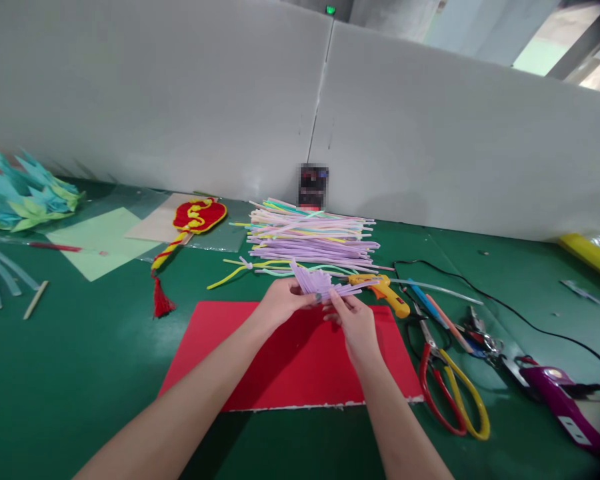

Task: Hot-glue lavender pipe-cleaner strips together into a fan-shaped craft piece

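Observation:
Both hands hold a fan-shaped piece of lilac pipe cleaners (311, 280) above a red board (300, 360). My left hand (284, 300) pinches its left side, with the spread ends rising beyond the thumb. At the right side, my right hand (351, 321) grips the stems that stick out toward the glue gun. Fingers hide the piece's lower part. Just behind lies a wide pile of pastel pipe cleaners (310, 233), lilac at the front. A yellow glue gun (393, 297) rests right of my right hand.
Red-and-yellow-handled scissors (453, 387), a purple power strip (565, 407) and a black cord (520, 320) lie to the right. At the left are a red fan-shaped ornament (200, 215) with a tassel, green paper (105, 240) and blue-green paper leaves (25, 193). A grey partition (155, 93) stands behind.

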`<state>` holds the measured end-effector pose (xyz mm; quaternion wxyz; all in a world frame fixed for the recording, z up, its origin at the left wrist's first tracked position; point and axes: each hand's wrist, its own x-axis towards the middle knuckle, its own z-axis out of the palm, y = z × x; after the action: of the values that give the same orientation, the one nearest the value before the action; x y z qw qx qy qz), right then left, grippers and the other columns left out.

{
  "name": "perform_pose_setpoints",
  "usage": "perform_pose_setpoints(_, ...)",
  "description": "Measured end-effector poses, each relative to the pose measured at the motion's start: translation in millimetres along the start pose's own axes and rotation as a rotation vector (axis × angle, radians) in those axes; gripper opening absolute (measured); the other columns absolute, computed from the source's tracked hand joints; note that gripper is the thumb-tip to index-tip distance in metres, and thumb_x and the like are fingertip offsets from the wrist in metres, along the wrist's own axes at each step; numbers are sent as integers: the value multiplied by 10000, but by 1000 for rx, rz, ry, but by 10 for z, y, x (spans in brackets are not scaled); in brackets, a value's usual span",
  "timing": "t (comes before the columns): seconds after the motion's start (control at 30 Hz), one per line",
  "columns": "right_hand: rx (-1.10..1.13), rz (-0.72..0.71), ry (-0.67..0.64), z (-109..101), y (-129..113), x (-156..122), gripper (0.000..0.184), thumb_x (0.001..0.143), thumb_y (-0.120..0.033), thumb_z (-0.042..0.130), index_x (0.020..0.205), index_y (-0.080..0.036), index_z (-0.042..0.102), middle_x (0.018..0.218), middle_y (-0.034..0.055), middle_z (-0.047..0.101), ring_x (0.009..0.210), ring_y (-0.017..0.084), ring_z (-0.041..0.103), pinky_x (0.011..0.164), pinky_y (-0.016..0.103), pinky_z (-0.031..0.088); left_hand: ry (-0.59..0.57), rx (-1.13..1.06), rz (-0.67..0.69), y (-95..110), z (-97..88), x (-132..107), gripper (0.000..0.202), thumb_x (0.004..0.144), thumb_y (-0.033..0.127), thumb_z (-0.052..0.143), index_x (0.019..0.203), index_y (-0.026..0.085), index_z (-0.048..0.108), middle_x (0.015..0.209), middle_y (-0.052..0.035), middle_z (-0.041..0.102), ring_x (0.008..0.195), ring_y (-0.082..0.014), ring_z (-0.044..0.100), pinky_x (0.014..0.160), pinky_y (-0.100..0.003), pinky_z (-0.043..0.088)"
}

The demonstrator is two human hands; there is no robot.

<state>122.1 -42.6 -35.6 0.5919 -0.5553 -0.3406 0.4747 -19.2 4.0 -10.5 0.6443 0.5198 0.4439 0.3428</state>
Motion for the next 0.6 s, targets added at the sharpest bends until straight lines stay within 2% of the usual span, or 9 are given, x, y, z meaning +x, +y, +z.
perform_pose_setpoints(0.2, -21, 2, 13, -13, 6, 9, 300, 670, -432, 658, 768, -148, 668, 642, 18, 654, 550, 127, 602, 455, 226, 511, 14, -16, -27, 5, -11, 6, 186, 630, 160, 687, 802, 89, 680, 717, -62, 699, 640, -173, 637, 690, -316, 508)
perform_pose_setpoints(0.6, -85, 13, 20, -15, 4, 6, 342, 673, -467, 642, 776, -141, 659, 646, 29, 656, 520, 135, 609, 428, 226, 507, -1, -16, -15, 1, -37, 11, 202, 623, 174, 702, 811, 103, 683, 747, -65, 707, 659, -178, 645, 689, -317, 515)
